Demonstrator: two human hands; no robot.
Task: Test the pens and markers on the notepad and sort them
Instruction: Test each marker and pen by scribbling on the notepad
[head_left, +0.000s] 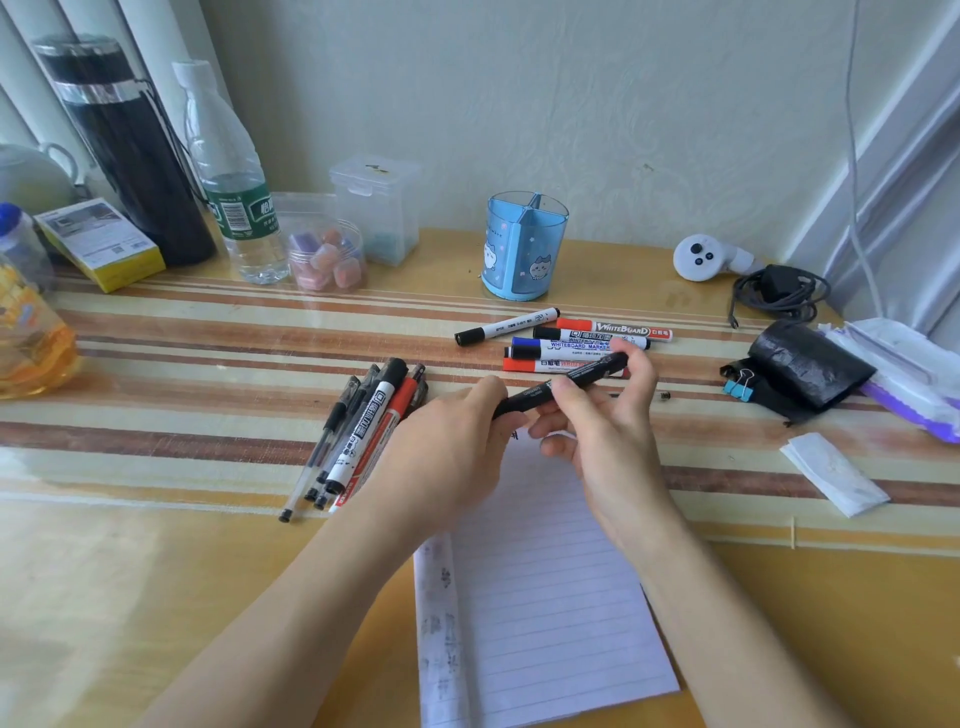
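Note:
Both hands hold one black marker above the top of the lined notepad. My left hand grips its lower left end, and my right hand pinches its middle and upper part. To the left lies a bundle of gel pens and markers, black, white and red. Behind my hands rests a group of whiteboard markers, red, blue and black capped. A small dark scribble shows on the notepad between my hands.
A blue divided pen holder stands behind the markers. At the left are a water bottle, a black flask, clear boxes and a yellow box. On the right lie a white controller, a cable, a black pouch, binder clips and tissues.

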